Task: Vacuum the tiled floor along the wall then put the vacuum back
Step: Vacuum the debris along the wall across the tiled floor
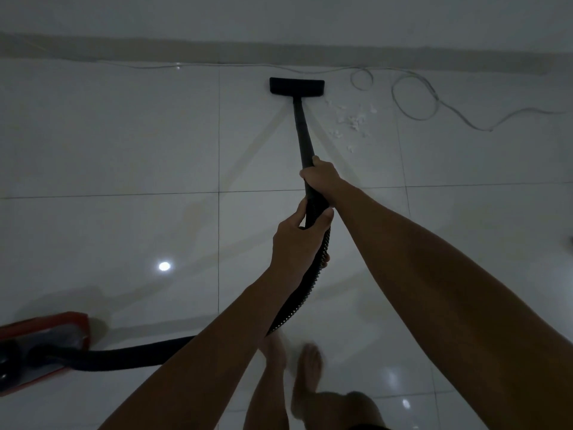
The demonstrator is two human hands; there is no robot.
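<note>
A black vacuum wand (302, 131) reaches forward over the white tiled floor (124, 144). Its flat black floor head (296, 86) lies close to the wall's base (279, 52). My right hand (321, 178) grips the wand's lower end. Just behind it, my left hand (297, 240) grips the ribbed black hose (297, 302) where it joins the wand. The hose curves back under my left arm to the red vacuum body (43, 346) at the lower left. White scraps of debris (352, 121) lie on the tile right of the head.
A thin pale cable (415, 97) runs along the wall base and loops over the floor at the upper right. My bare feet (307, 364) stand at the bottom centre. The room is dim, with lamp reflections on the glossy tiles.
</note>
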